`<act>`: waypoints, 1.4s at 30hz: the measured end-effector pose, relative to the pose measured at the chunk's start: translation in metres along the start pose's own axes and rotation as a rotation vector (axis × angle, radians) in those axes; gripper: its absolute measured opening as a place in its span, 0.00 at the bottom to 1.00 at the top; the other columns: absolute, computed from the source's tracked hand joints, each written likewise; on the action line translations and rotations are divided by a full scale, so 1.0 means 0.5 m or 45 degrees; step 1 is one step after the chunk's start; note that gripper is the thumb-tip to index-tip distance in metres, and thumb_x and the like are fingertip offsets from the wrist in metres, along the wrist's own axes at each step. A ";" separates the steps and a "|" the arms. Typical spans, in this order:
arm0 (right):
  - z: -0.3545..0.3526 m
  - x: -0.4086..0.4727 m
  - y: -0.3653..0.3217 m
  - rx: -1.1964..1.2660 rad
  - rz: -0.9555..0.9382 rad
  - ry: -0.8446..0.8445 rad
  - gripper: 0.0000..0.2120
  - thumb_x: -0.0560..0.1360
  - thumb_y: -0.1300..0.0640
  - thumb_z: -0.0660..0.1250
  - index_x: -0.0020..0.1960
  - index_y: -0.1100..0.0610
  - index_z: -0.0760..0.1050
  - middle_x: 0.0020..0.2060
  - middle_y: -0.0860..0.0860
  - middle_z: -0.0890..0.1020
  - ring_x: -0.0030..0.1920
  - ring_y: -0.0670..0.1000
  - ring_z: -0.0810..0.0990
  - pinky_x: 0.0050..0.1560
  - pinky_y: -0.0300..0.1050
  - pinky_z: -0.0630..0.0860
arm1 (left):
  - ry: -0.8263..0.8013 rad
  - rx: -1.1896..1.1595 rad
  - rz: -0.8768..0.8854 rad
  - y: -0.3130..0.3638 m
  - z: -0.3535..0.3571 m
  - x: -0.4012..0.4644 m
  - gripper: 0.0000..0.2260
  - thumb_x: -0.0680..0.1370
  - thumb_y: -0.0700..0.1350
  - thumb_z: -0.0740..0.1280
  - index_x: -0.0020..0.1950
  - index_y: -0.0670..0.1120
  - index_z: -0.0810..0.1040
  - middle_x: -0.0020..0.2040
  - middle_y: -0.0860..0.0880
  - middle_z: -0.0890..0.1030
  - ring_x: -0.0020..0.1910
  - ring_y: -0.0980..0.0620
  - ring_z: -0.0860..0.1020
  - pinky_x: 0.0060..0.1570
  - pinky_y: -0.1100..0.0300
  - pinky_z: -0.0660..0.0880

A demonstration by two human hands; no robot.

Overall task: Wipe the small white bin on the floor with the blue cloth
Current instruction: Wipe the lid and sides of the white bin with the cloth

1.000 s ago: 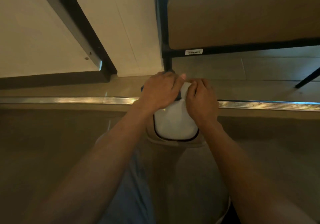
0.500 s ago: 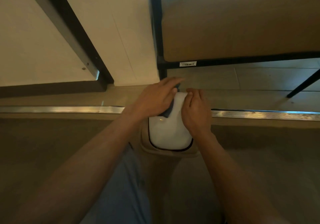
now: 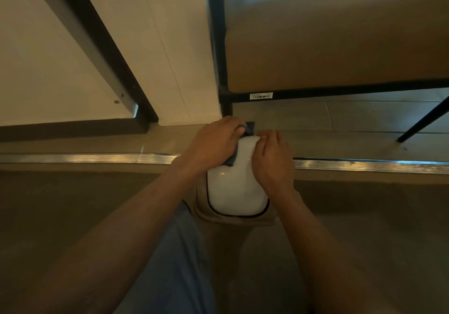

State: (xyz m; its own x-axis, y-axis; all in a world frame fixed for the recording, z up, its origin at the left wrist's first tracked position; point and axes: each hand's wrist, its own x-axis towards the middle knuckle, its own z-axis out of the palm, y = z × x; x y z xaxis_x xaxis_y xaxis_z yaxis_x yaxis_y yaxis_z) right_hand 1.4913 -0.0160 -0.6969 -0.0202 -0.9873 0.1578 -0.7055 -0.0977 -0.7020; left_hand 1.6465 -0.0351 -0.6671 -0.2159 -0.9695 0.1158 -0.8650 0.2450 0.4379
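- The small white bin (image 3: 237,192) stands on the floor (image 3: 73,216) directly under the person, its rounded white lid facing up and a thin dark seam curving round the near edge.
- The left hand (image 3: 215,146) lies over the far left part of the lid with its grip closed round the blue cloth (image 3: 249,128); one dark corner of cloth sticks out beyond the fingers, another peeks from under the palm onto the white surface.
- The right hand (image 3: 273,158) rests just beside the left, fingers bent over the far right edge of the lid; whether its grip pinches anything I cannot tell.
- The two hands nearly meet at the far end of the bin, with the cloth between them.
- A ribbed metal strip (image 3: 85,158) crosses the floor to either side of the hands.
- Beyond the grips rises a black-framed piece of furniture (image 3: 220,46) bearing a small barcode label (image 3: 261,96).
- Farther to the right a slanted black leg (image 3: 422,120) stands on the floor.
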 end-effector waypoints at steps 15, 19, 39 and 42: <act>-0.007 -0.006 -0.002 0.013 0.015 -0.016 0.16 0.84 0.50 0.50 0.66 0.54 0.69 0.62 0.53 0.73 0.55 0.48 0.71 0.52 0.43 0.65 | 0.300 -0.356 -0.287 -0.023 -0.066 -0.003 0.12 0.87 0.51 0.53 0.62 0.51 0.74 0.49 0.55 0.79 0.48 0.60 0.78 0.48 0.65 0.75; -0.001 -0.004 -0.004 0.009 0.019 0.006 0.13 0.84 0.53 0.51 0.61 0.56 0.71 0.57 0.54 0.75 0.55 0.53 0.74 0.51 0.44 0.67 | -0.192 0.152 -0.286 -0.009 -0.013 0.040 0.18 0.85 0.55 0.51 0.62 0.50 0.76 0.58 0.45 0.81 0.51 0.46 0.77 0.48 0.52 0.72; 0.006 -0.012 -0.002 0.200 0.100 0.186 0.14 0.82 0.53 0.55 0.66 0.55 0.65 0.60 0.52 0.71 0.48 0.47 0.75 0.39 0.31 0.64 | -0.343 0.081 0.020 0.067 0.002 0.060 0.15 0.85 0.52 0.53 0.58 0.48 0.77 0.50 0.48 0.80 0.48 0.49 0.77 0.53 0.47 0.77; 0.006 -0.013 -0.004 0.185 0.135 0.213 0.17 0.82 0.54 0.55 0.69 0.56 0.63 0.61 0.53 0.71 0.50 0.48 0.75 0.43 0.37 0.67 | -0.286 0.098 -0.103 -0.020 -0.019 0.018 0.13 0.85 0.50 0.55 0.60 0.46 0.75 0.56 0.43 0.80 0.50 0.46 0.77 0.52 0.49 0.76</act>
State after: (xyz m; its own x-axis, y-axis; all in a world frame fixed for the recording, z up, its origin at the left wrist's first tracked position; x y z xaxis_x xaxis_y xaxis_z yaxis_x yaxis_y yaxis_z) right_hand 1.4949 -0.0096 -0.6988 -0.2142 -0.9596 0.1826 -0.5842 -0.0239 -0.8112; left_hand 1.6579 -0.0462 -0.6619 -0.2327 -0.9649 -0.1218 -0.9137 0.1740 0.3673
